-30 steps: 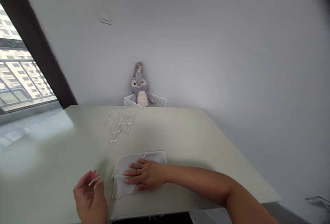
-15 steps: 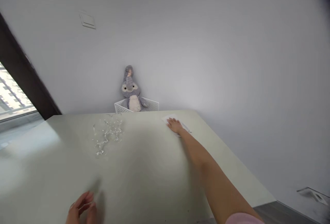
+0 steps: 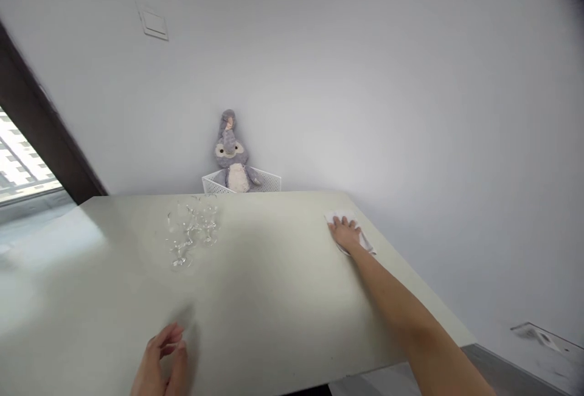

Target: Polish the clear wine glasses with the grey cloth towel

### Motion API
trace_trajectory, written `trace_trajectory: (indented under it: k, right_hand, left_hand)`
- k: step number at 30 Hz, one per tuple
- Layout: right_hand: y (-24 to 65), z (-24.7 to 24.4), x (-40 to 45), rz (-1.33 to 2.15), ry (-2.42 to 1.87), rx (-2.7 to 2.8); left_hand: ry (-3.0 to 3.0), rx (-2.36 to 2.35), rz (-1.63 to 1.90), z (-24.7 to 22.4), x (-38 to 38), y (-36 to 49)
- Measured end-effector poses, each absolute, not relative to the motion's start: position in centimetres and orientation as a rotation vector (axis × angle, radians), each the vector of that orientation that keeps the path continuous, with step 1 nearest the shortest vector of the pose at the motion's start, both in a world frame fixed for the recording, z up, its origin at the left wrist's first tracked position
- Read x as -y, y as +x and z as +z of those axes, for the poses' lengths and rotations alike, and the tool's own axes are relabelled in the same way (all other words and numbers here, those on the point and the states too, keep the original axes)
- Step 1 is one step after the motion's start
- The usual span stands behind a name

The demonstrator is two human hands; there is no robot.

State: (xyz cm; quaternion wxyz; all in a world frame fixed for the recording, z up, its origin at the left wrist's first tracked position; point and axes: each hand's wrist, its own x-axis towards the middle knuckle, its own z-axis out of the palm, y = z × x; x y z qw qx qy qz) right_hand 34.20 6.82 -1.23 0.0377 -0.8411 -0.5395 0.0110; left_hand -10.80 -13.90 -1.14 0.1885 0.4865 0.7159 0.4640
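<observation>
My right hand [image 3: 345,235] lies flat with spread fingers on a white cloth [image 3: 367,243], pressing it to the tabletop near the table's far right corner. The cloth's edges show around the fingers. Low in the view, my left hand [image 3: 162,359] hovers over or rests on the near side of the table; which one, I cannot tell. Its fingers are loosely bent, thumb apart, with nothing between them. Beyond it stands a cluster of clear glass or plastic pieces [image 3: 194,229], too transparent to make out singly.
The pale table [image 3: 264,298] reaches to the wall. Behind its far edge, a grey plush toy [image 3: 237,171] sits in a white perforated basket [image 3: 270,182]. A dark window frame [image 3: 50,122] is at left, and a light switch [image 3: 154,22] is on the wall.
My right hand has slid the cloth to the right and slightly nearer, toward the table's right edge. In the view my left hand appears a little further right and higher.
</observation>
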Motion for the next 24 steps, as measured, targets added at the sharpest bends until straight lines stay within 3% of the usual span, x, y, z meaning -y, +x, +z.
trace_trajectory:
  k: [7,12,15,21,24]
  right_hand:
    - [20.1,-1.9,-3.0,0.157,-1.840,2.337]
    - [12.2,-1.3,1.3,0.290,-1.320,2.540]
    - [10.1,-1.2,3.2,0.286,-1.107,2.581]
    - [9.9,-0.7,3.6,0.409,-1.058,2.495]
    - [10.6,0.2,2.8,0.777,-1.183,2.204]
  left_hand:
    - [1.129,-1.831,1.457,-0.4,13.5,-10.9]
    - [0.567,-1.334,1.712,1.9,10.3,-10.9]
    - [0.209,-1.009,1.650,3.2,6.6,-11.6]
    - [-0.079,-0.660,1.678,4.2,0.1,-12.5]
    - [-0.073,-0.526,1.683,4.3,-1.1,-12.6]
